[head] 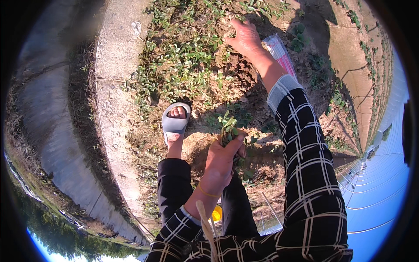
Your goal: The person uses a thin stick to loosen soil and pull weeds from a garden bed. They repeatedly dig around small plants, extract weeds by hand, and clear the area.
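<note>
My left hand (220, 157) is closed around a bunch of leafy green seedlings (228, 126), whose leaves stick out above the thumb and below the fist. Farther forward, my right hand (243, 35) reaches down to the soil at the edge of a dense patch of low green plants (193, 55). Its thumb and forefinger are near small stems there; whether they pinch one cannot be told. A clear plastic package with pink and white stripes (281, 55) lies on the ground beside the right wrist, partly behind the forearm.
My sandalled foot (176, 122) stands by the plants. A concrete strip (114, 82) runs along the left, with a ditch-like channel (55, 114) beyond. Larger leafy plants (298, 37) grow at right. A yellow container (216, 214) is behind my legs; a pale rope (207, 226) hangs near my body.
</note>
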`<action>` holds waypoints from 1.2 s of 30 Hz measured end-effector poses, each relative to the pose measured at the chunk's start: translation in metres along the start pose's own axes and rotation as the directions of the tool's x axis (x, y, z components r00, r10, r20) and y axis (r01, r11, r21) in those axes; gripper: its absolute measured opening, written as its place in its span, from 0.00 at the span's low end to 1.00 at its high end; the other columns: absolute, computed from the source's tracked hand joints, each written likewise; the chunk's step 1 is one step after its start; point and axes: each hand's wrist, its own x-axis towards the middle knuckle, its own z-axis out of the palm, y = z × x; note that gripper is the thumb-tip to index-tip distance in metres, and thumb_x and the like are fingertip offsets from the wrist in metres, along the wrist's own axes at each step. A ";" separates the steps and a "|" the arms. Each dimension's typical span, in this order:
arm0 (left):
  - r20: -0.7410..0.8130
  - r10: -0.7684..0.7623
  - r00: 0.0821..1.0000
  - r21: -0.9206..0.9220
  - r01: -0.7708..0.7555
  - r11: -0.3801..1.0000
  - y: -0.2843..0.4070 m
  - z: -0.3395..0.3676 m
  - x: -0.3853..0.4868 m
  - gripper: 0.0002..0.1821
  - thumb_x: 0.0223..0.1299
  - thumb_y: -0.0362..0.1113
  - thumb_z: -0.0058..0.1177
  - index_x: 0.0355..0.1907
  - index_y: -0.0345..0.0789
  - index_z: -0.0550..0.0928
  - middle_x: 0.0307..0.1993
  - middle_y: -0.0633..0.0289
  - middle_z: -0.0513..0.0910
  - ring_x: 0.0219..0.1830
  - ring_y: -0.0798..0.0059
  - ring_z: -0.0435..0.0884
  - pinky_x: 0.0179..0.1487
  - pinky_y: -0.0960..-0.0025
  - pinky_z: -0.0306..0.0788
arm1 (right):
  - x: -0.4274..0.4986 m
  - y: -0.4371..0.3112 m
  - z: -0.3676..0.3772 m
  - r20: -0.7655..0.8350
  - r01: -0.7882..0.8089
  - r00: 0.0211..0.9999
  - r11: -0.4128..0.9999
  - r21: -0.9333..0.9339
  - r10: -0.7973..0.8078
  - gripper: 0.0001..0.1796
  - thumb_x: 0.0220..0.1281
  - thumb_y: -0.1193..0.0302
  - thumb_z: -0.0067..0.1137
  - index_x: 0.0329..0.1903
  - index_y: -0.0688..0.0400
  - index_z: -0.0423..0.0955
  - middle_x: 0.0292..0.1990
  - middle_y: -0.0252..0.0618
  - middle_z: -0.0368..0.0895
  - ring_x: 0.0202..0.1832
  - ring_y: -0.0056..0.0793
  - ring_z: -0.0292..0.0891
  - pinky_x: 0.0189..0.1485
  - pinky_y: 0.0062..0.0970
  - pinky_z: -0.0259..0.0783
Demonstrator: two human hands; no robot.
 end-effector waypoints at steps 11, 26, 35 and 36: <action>0.047 0.018 0.999 0.087 -0.022 0.996 -0.015 0.012 0.000 0.07 0.69 0.33 0.54 0.44 0.32 0.79 0.23 0.67 0.75 0.24 0.79 0.73 0.32 0.74 0.68 | -0.152 0.078 -0.025 -0.121 -0.218 0.961 0.948 0.232 0.250 0.24 0.61 0.50 0.63 0.48 0.57 0.75 0.40 0.46 0.81 0.42 0.47 0.79 0.45 0.43 0.75; 0.051 -0.022 0.998 0.160 0.013 0.987 -0.053 0.003 -0.003 0.08 0.71 0.32 0.50 0.48 0.31 0.78 0.25 0.66 0.74 0.27 0.79 0.73 0.31 0.74 0.70 | -0.224 0.123 -0.015 0.251 -0.548 0.777 0.425 0.720 0.577 0.24 0.67 0.66 0.59 0.62 0.63 0.73 0.38 0.46 0.84 0.35 0.31 0.81 0.44 0.31 0.80; 0.043 -0.028 0.999 0.233 0.017 0.972 -0.068 -0.006 0.002 0.08 0.71 0.32 0.50 0.49 0.32 0.77 0.25 0.65 0.75 0.25 0.78 0.74 0.29 0.75 0.69 | -0.252 0.149 -0.016 0.387 -0.338 0.834 -0.191 0.922 0.393 0.21 0.70 0.72 0.55 0.61 0.71 0.70 0.48 0.48 0.82 0.42 0.29 0.82 0.42 0.28 0.80; 0.045 -0.010 0.999 0.239 -0.001 0.971 -0.068 -0.006 0.000 0.08 0.71 0.32 0.50 0.48 0.32 0.77 0.25 0.66 0.75 0.25 0.78 0.74 0.29 0.75 0.69 | -0.254 0.148 -0.012 0.410 -0.376 0.834 -0.164 0.912 0.370 0.20 0.70 0.72 0.55 0.60 0.69 0.72 0.48 0.48 0.82 0.43 0.29 0.82 0.42 0.29 0.79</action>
